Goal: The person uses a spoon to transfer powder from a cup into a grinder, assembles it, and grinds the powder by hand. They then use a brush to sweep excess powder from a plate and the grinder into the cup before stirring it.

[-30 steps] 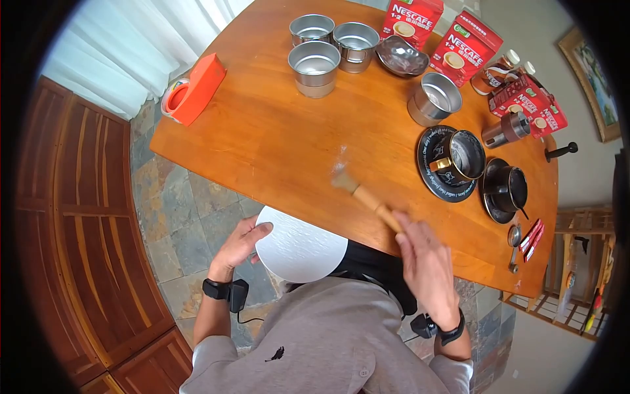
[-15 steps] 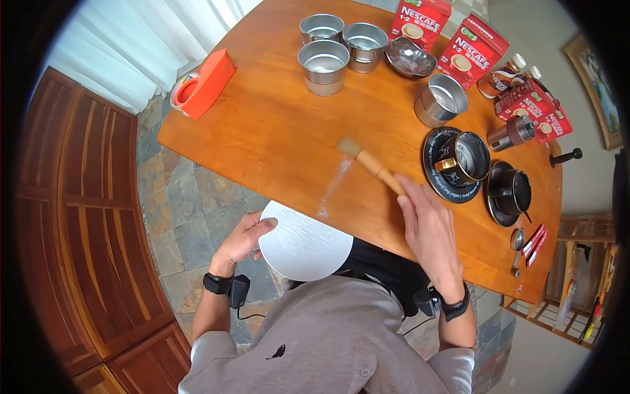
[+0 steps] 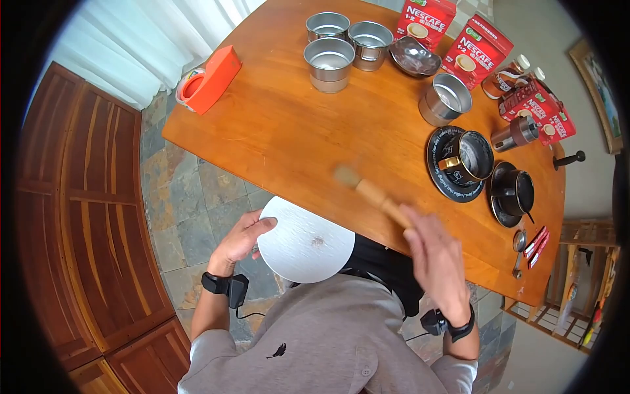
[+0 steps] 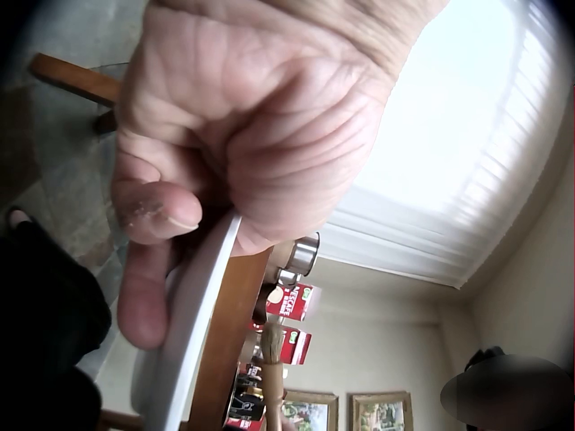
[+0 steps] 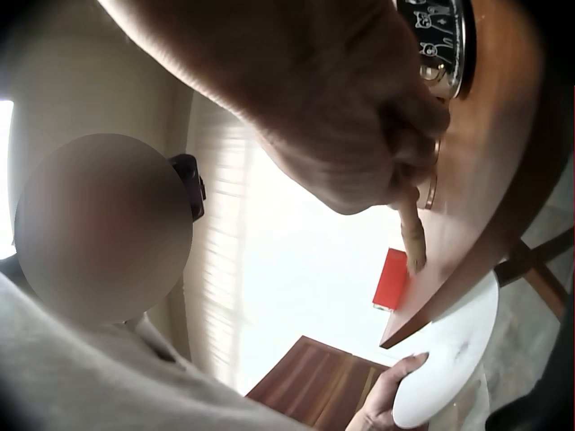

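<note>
My left hand (image 3: pixel 240 239) pinches the rim of a white round disc (image 3: pixel 292 230), thumb on top and fingers underneath. The disc sits at the table's near edge, over my lap. On its face lies a small greyish patch of powder (image 3: pixel 317 241). My right hand (image 3: pixel 438 262) grips the wooden handle of a brush (image 3: pixel 379 199), whose pale bristles are low over the tabletop near that edge, blurred by motion. Seen from the left wrist, the brush (image 4: pixel 273 377) points bristles up beyond the disc (image 4: pixel 193 332).
On the wooden table (image 3: pixel 275 138) stand several metal cups (image 3: pixel 329 62), a glass dish (image 3: pixel 415 58) and red Nescafe boxes (image 3: pixel 478 52). Black cups on saucers (image 3: pixel 436 171), a hand grinder (image 3: pixel 515 133) and a spoon (image 3: pixel 519 253) are at the right. An orange tape dispenser (image 3: pixel 220 82) lies left.
The brush swept away from the near edge, then back towards it. A whitish powder streak on the table has gone, and a greyish patch now shows on the disc. My left hand stays in place.
</note>
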Action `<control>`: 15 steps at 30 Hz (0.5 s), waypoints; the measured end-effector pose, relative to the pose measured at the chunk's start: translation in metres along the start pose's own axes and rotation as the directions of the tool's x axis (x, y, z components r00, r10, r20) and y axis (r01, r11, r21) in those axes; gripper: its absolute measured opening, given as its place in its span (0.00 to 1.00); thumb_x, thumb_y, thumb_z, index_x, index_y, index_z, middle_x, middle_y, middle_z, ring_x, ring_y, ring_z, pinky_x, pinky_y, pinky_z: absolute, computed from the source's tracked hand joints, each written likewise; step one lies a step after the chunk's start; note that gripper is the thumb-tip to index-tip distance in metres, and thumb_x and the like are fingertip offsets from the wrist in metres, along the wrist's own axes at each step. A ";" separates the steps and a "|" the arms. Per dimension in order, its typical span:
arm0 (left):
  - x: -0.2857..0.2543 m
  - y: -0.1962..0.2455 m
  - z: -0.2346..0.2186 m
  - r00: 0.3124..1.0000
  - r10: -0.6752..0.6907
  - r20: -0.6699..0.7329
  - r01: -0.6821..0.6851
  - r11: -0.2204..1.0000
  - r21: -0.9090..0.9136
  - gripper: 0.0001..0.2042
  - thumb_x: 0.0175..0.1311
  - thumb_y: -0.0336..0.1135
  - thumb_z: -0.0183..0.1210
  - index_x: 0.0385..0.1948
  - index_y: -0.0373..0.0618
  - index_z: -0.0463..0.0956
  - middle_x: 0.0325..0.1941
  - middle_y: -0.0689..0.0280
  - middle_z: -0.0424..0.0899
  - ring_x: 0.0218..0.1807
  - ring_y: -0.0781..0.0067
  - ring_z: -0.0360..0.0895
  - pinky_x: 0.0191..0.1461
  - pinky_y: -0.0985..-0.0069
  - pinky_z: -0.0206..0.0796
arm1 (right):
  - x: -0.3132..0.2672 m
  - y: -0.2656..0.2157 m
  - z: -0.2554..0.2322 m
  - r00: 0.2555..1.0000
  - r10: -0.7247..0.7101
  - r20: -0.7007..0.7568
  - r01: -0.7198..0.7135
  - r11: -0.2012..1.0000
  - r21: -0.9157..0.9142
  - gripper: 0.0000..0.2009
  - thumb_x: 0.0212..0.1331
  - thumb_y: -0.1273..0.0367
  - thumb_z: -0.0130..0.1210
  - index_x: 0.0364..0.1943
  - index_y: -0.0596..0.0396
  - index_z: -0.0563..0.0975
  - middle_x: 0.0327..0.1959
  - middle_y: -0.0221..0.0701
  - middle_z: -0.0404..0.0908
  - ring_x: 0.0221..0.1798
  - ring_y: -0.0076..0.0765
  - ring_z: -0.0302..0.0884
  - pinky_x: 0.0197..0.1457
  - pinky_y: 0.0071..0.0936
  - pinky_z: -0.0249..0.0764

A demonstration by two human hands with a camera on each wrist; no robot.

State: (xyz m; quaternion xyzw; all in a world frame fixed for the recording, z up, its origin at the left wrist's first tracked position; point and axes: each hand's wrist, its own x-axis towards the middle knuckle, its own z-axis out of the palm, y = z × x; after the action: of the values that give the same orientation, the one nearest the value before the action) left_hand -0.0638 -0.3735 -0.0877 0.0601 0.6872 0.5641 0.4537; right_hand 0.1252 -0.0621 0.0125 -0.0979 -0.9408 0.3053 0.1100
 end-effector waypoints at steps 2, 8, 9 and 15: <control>-0.001 0.001 0.001 1.000 -0.002 0.001 0.002 1.000 -0.003 0.20 0.78 0.44 0.54 0.51 0.33 0.82 0.23 0.70 0.80 0.17 0.85 0.68 0.17 0.82 0.57 | 0.007 0.010 0.003 0.996 0.088 -0.027 -0.088 0.996 -0.020 0.18 0.71 0.74 0.59 0.64 0.53 0.78 0.39 0.48 0.80 0.37 0.63 0.82 0.36 0.51 0.78; -0.002 0.001 0.001 1.000 0.004 -0.002 -0.004 1.000 0.001 0.20 0.78 0.43 0.53 0.51 0.32 0.82 0.23 0.70 0.80 0.16 0.85 0.68 0.16 0.81 0.56 | -0.022 0.012 0.008 0.996 -0.047 0.077 0.041 0.996 0.073 0.21 0.69 0.75 0.60 0.66 0.50 0.78 0.38 0.46 0.80 0.36 0.63 0.81 0.37 0.52 0.78; -0.002 0.001 0.002 1.000 0.001 -0.002 -0.001 1.000 0.013 0.20 0.78 0.43 0.53 0.51 0.32 0.82 0.23 0.70 0.80 0.16 0.85 0.68 0.16 0.81 0.56 | -0.028 0.008 0.006 0.989 -0.026 0.145 0.016 0.997 0.072 0.22 0.69 0.75 0.60 0.66 0.50 0.77 0.38 0.46 0.80 0.36 0.63 0.81 0.37 0.52 0.78; -0.003 0.002 0.003 1.000 -0.009 0.000 0.009 1.000 0.007 0.20 0.78 0.43 0.53 0.52 0.32 0.82 0.23 0.70 0.79 0.16 0.85 0.68 0.16 0.81 0.57 | -0.002 0.001 0.012 0.997 -0.071 0.016 0.070 0.995 0.067 0.21 0.69 0.75 0.60 0.66 0.51 0.77 0.38 0.47 0.79 0.35 0.62 0.82 0.35 0.50 0.78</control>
State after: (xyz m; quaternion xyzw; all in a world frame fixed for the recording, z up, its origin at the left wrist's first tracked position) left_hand -0.0606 -0.3728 -0.0842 0.0586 0.6895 0.5596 0.4560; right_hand 0.1242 -0.0686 0.0023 -0.0582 -0.9340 0.3331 0.1150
